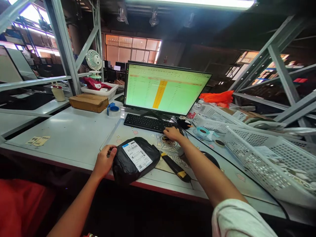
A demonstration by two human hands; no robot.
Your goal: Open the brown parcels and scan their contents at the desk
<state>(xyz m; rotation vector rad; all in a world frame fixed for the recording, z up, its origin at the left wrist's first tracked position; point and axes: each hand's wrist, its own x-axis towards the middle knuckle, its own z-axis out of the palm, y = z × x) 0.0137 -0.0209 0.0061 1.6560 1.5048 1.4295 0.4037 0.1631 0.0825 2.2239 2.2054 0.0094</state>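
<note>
A black plastic-wrapped parcel (120, 166) with a white shipping label (137, 155) lies at the table's front edge, slightly overhanging it. At its left side is my left hand (104, 161), fingers curled and thumb against the wrapping; the exact grip is partly hidden. My right hand (172, 134) rests at the right part of the black keyboard (143, 122), fingers bent down over the keys, holding nothing visible. Between parcel and right forearm lies a yellow-and-black utility knife (175, 166). Behind the keyboard a monitor (165, 89) displays a spreadsheet with an orange column.
White perforated baskets (261, 164) crowd the right side, with tape rolls (202, 132) and a black cable nearby. A cardboard box (89, 102), blue tape (113, 108) and small cards (38, 141) lie to the left. Metal frame posts (61, 42) flank the table.
</note>
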